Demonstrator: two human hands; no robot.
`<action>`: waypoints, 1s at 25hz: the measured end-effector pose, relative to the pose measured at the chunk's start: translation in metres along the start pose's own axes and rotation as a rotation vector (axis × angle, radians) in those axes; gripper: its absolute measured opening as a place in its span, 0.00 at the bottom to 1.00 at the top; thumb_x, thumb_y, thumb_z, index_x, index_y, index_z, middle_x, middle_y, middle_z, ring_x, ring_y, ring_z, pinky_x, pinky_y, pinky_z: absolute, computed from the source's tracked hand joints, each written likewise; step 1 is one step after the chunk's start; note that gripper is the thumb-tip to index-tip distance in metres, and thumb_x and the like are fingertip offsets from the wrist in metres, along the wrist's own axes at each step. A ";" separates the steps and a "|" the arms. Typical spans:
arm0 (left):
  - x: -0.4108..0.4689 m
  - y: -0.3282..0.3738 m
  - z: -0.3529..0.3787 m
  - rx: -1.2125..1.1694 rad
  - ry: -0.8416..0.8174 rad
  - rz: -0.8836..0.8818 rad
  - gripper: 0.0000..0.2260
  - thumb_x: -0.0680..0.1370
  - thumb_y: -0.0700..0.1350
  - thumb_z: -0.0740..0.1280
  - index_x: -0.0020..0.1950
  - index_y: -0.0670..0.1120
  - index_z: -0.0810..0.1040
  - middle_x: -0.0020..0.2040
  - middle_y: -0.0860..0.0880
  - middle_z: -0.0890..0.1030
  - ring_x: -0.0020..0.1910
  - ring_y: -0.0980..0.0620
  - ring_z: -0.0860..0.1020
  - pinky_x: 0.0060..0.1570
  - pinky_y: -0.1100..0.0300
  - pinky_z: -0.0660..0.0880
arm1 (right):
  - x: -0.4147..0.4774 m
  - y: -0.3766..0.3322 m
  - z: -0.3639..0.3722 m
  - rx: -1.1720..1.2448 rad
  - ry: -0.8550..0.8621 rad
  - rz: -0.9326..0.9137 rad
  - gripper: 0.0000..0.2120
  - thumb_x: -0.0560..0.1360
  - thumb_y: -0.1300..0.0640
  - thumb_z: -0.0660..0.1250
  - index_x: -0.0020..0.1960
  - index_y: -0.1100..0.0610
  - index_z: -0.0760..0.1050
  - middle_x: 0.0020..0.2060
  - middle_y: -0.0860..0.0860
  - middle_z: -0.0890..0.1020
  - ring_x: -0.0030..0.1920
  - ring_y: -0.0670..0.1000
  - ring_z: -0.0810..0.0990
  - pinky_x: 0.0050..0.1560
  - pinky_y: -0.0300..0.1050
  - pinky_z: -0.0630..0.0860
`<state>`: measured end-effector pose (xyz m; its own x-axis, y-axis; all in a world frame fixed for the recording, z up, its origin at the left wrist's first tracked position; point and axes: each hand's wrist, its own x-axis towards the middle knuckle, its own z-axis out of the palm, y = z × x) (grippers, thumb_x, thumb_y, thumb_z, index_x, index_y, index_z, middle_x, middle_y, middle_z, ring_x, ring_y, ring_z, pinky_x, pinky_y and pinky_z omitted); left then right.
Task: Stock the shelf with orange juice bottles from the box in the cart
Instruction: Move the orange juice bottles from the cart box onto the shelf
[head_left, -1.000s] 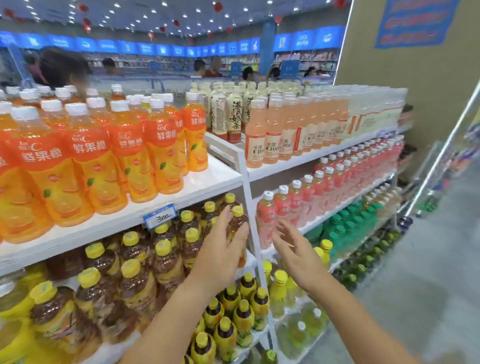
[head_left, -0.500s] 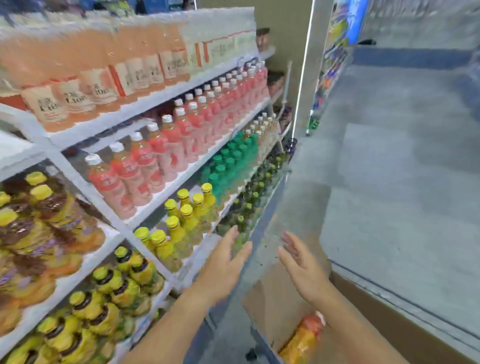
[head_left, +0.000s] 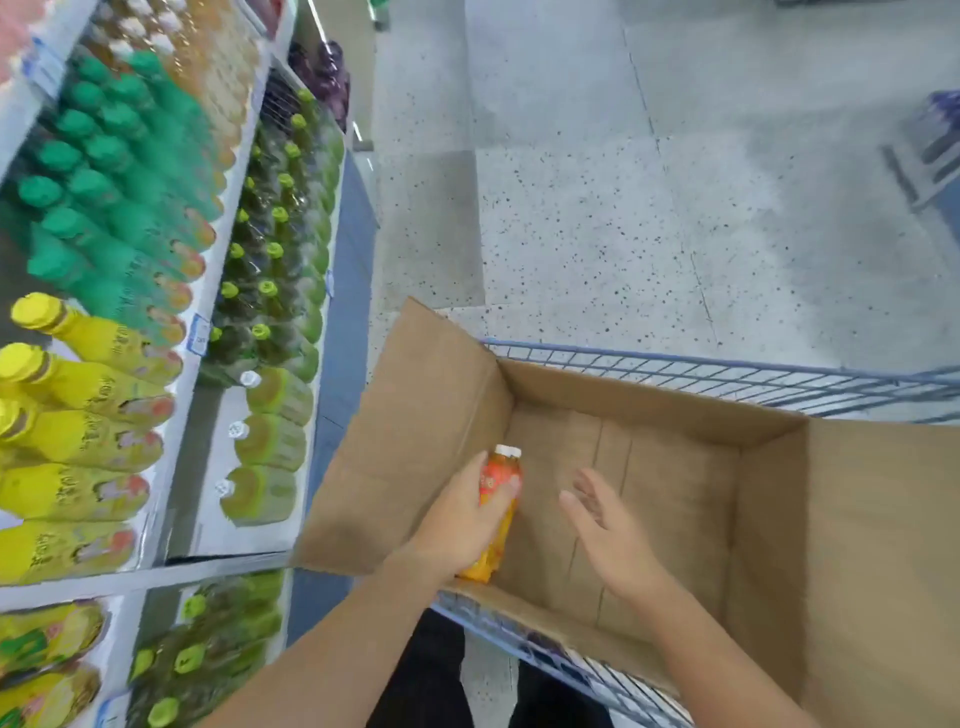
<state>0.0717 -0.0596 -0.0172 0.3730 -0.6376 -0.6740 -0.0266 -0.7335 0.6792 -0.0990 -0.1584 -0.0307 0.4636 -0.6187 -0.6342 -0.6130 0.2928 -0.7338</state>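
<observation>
An open cardboard box (head_left: 649, 405) sits in a blue wire cart (head_left: 779, 376) right below me. One orange juice bottle (head_left: 500, 475) with a white cap lies against the box's left wall. My left hand (head_left: 460, 519) is wrapped around that bottle, thumb across its label. My right hand (head_left: 608, 525) hovers inside the box just to the right, fingers spread, holding nothing. The rest of the box floor shows bare cardboard.
The shelf unit (head_left: 171, 395) runs along my left, with green-capped bottles (head_left: 93, 171), yellow-capped bottles (head_left: 78, 384) and green tea bottles (head_left: 270, 291). Speckled grey floor (head_left: 649, 208) lies ahead of the cart. Another rack (head_left: 935, 140) stands at far right.
My view swung down from the upper shelves to the cart. Both hands dropped into the box and my left hand closed on the orange juice bottle.
</observation>
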 end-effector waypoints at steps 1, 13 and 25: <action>0.013 -0.009 0.005 0.031 -0.018 -0.014 0.14 0.79 0.60 0.65 0.63 0.61 0.74 0.58 0.61 0.78 0.61 0.56 0.78 0.67 0.52 0.72 | 0.007 0.018 0.005 0.016 0.020 0.044 0.28 0.81 0.50 0.64 0.78 0.54 0.62 0.75 0.50 0.70 0.72 0.48 0.70 0.72 0.42 0.63; 0.123 -0.107 0.065 0.596 0.101 -0.243 0.19 0.75 0.51 0.71 0.60 0.42 0.73 0.56 0.42 0.82 0.55 0.41 0.82 0.52 0.52 0.78 | 0.098 0.138 0.075 0.158 0.080 0.352 0.26 0.81 0.46 0.63 0.77 0.53 0.65 0.72 0.50 0.73 0.71 0.50 0.72 0.70 0.42 0.64; 0.091 -0.083 0.145 0.751 -0.056 0.283 0.28 0.78 0.55 0.67 0.77 0.52 0.66 0.61 0.50 0.75 0.62 0.49 0.76 0.55 0.53 0.78 | 0.109 0.150 0.022 0.678 0.191 0.385 0.15 0.76 0.51 0.72 0.59 0.57 0.78 0.51 0.57 0.86 0.49 0.57 0.85 0.49 0.53 0.81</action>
<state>-0.0264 -0.0905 -0.1768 0.2123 -0.8191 -0.5329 -0.7369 -0.4924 0.4632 -0.1263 -0.1663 -0.2150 0.1437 -0.4801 -0.8654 -0.1573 0.8522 -0.4989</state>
